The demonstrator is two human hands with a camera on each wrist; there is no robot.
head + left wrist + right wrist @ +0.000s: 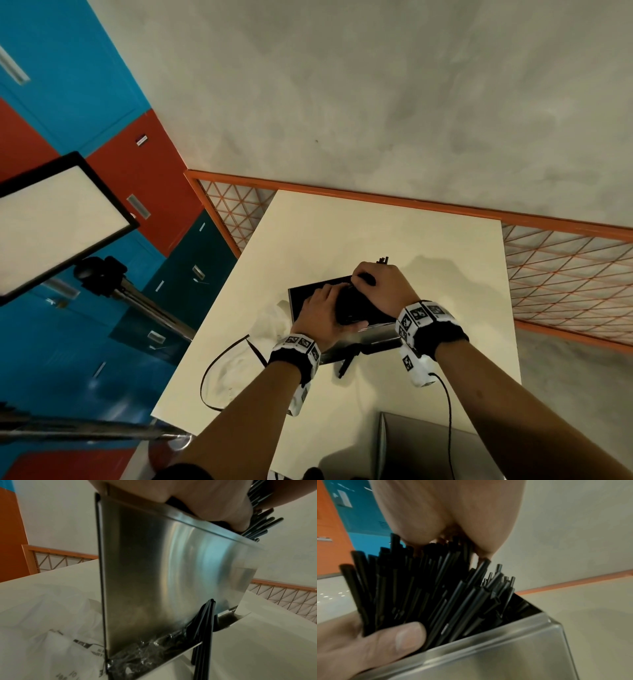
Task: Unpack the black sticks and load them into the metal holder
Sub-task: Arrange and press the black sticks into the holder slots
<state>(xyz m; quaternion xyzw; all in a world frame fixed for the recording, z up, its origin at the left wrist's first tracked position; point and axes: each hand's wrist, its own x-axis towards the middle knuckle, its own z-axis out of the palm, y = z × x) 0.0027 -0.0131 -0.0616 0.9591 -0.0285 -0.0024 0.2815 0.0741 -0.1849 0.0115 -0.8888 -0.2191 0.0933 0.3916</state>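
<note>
Pressing down on a bundle of black sticks [423, 588], my right hand [380, 287] curls its fingers over their tops while they stand packed in the metal holder [171, 568] near the middle of the table [376, 222]. My left hand [325, 315] steadies the load from the near side, thumb [399, 634] and fingers wrapped round the bundle just above the holder's rim. Most sticks fan out above the open top, some leaning; a few black sticks [204, 628] lie loose on the table against the holder's front wall. A crumpled clear wrapper [142, 654] sits at the holder's foot, and a white plastic bag [51, 635] lies just beside it on my left. By my judgement the sticks are light, thin and smooth, apt to slide and splay, so they are best gathered in a bunch round the middle, not pinched singly. The holder looks stiff and sheer-sided; bracing a wall should keep it from tipping.
</note>
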